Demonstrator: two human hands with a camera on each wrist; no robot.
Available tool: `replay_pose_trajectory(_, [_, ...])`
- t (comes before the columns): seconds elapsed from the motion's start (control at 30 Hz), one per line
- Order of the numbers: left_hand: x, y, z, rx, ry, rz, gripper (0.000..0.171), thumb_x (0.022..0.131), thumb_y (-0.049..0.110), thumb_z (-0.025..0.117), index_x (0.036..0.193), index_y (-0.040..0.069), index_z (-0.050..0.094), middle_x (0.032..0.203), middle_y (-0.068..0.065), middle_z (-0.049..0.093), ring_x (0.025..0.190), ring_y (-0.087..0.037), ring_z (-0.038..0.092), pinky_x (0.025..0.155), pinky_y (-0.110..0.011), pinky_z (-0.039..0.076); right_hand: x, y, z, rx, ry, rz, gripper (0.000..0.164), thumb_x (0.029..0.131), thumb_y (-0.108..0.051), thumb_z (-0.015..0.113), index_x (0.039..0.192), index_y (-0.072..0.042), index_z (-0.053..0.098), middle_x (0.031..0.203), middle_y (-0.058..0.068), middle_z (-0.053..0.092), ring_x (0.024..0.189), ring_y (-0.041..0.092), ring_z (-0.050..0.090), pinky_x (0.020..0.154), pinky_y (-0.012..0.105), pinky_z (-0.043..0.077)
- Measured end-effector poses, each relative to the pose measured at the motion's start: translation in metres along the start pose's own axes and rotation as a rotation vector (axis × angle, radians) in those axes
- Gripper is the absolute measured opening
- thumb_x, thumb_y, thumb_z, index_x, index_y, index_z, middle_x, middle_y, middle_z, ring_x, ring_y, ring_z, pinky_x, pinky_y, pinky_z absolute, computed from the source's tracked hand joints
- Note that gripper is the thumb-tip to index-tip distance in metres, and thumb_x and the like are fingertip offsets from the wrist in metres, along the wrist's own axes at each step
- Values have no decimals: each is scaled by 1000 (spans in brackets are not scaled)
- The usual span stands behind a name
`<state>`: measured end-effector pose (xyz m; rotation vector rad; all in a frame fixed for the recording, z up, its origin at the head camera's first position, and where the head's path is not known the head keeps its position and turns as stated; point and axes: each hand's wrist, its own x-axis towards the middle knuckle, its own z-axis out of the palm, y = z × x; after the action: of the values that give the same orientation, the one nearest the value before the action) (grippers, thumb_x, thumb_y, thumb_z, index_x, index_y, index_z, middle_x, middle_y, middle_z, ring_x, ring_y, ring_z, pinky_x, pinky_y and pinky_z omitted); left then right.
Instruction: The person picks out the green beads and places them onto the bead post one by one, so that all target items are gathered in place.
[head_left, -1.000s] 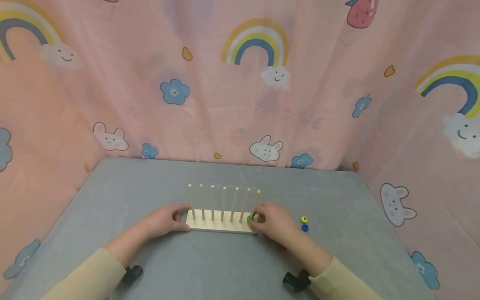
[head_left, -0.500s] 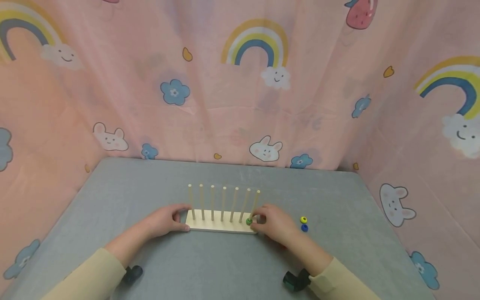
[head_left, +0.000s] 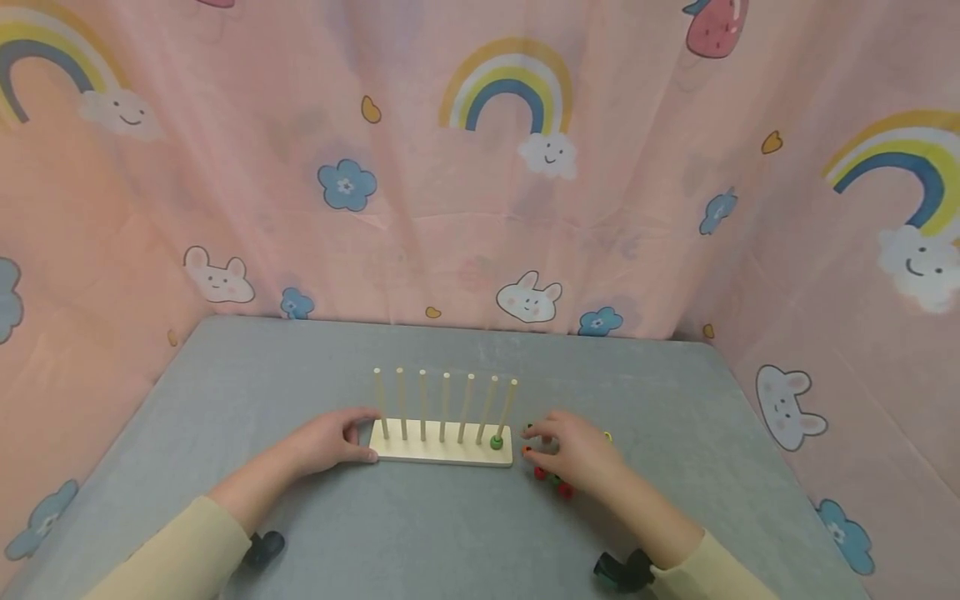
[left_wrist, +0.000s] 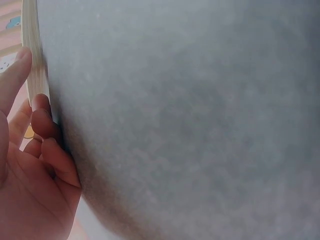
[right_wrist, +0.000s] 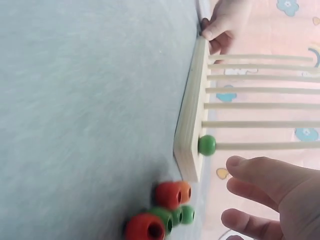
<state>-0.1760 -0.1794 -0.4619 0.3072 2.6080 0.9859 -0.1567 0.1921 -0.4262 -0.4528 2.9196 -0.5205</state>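
A pale wooden peg rack [head_left: 442, 452] with a row of several upright pegs stands on the grey table. My left hand [head_left: 326, 442] grips its left end, thumb at the front and fingers behind. At the foot of the rightmost peg sits a green bead [right_wrist: 207, 145]. Just right of the rack, my right hand [head_left: 581, 454] hovers with thumb and fingers spread, holding nothing. Below it lie loose beads: a red bead [right_wrist: 168, 195], an orange bead [right_wrist: 185, 191], another red bead [right_wrist: 145, 228] and several green beads [right_wrist: 188, 214]. The hand partly covers this cluster in the head view.
A yellow bead [head_left: 608, 436] peeks out behind the right hand. The grey table [head_left: 390, 533] reaches back to a pink patterned curtain [head_left: 420, 250], which also hangs at both sides. Dark wrist-worn devices [head_left: 626, 572] sit at both sleeves.
My right hand has let go of the green bead on the rightmost peg and moved right, over the loose beads. The blue bead is now hidden. My left hand stays on the rack.
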Motion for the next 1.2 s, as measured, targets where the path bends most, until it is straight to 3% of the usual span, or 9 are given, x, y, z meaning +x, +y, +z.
replay_pose_trajectory(0.37, [-4,0,-1,-4,-4,11,66,80,29,84,136,7,58,72,0,53,64,-15,46,60,-32,36,-37,38,-10,-2,-3,16,17,81,-26,82,98,-25,77,86,-13,58,80,8,55,70,32,47])
replay_pose_trajectory(0.57, [-6,4,-2,-16,-5,7,66,80,29,84,136,6,58,72,-1,52,64,-16,46,59,-33,35,-46,50,-12,18,12,55,17,82,-25,82,97,-29,76,84,-15,56,82,9,55,72,35,48])
replay_pose_trajectory(0.93, [-3,1,-3,1,-4,11,66,80,30,84,136,7,58,72,-1,52,63,-15,45,58,-32,35,-34,50,-2,-61,-54,43,22,81,-23,82,103,-27,77,87,-15,59,80,6,55,73,34,48])
replay_pose_trajectory(1.2, [-2,2,-2,0,-7,1,66,80,30,84,136,8,58,72,-1,52,64,-15,46,59,-33,36,-25,51,8,-99,-100,78,20,81,-24,82,100,-29,77,85,-15,59,74,4,52,71,34,48])
